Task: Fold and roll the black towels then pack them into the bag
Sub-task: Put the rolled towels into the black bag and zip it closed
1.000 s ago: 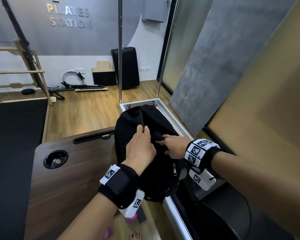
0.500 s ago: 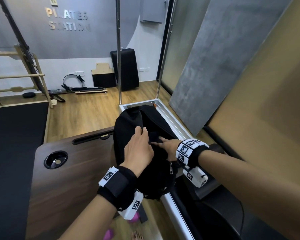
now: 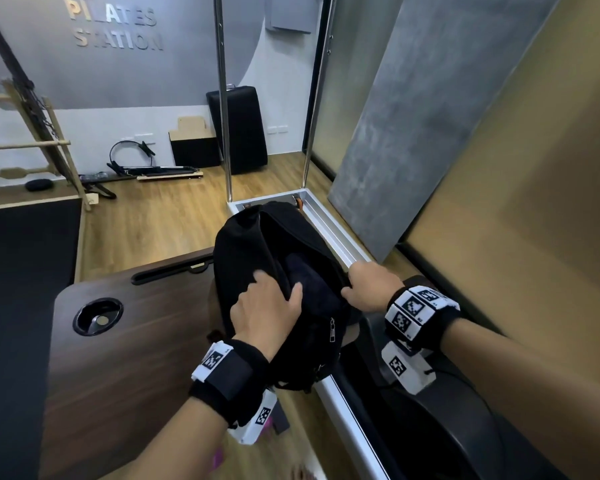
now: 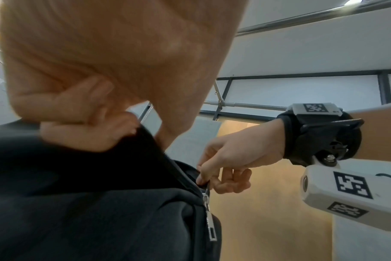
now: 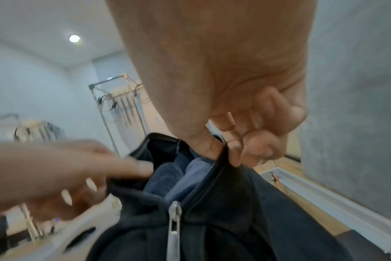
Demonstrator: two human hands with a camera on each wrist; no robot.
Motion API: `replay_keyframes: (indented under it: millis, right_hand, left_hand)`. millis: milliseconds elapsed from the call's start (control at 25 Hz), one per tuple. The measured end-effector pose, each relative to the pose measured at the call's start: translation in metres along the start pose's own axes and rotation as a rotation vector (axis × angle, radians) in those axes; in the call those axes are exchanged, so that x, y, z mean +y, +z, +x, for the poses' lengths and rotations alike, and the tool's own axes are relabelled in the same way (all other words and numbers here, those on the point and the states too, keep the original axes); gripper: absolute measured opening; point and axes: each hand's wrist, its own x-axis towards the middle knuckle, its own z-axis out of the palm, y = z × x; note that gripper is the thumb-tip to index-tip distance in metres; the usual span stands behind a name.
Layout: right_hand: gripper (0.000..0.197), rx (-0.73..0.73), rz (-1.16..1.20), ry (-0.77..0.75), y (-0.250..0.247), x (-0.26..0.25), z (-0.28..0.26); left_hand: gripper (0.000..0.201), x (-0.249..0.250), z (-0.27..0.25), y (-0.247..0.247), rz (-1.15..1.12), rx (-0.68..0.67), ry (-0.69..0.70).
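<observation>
A black bag (image 3: 243, 251) stands open at the right edge of a dark wooden table (image 3: 125, 341). Rolled dark towels (image 3: 309, 282) lie inside its mouth; in the right wrist view the towels (image 5: 179, 176) look dark blue. My left hand (image 3: 267, 306) grips the left rim of the opening, fingers curled over the fabric (image 4: 127, 130). My right hand (image 3: 364, 285) pinches the right rim (image 5: 223, 155) between thumb and fingers. A silver zip pull (image 5: 174, 220) hangs at the near end of the opening; the same zip pull (image 3: 332, 329) shows in the head view.
The table has a round cup recess (image 3: 97, 315) and a slot (image 3: 174, 270). A silver-framed pilates machine (image 3: 329, 230) with upright poles runs along the right. A black mat (image 3: 25, 271) lies at the left. A grey panel (image 3: 413, 133) leans on the right wall.
My right hand left the inside of the bag and moved right onto its right rim. My left hand shifted its hold on the left rim, and the mouth is spread wider, with the towels showing.
</observation>
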Motion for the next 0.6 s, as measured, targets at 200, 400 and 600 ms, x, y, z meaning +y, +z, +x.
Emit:
replay_keyframes:
  millis: [200, 400, 600]
  right_hand:
    - [0.031, -0.093, 0.466, -0.277, -0.015, -0.003, -0.003]
    - [0.026, -0.011, 0.487, -0.406, -0.01, -0.02, 0.007]
    - [0.021, -0.063, 0.507, -0.41, 0.024, -0.009, 0.011]
  left_hand:
    - [0.038, 0.014, 0.019, 0.003, -0.312, -0.07, 0.066]
    - [0.037, 0.034, 0.037, 0.008, -0.461, -0.029, 0.046]
    - [0.03, 0.03, 0.034, 0.029, -0.378, -0.126, -0.105]
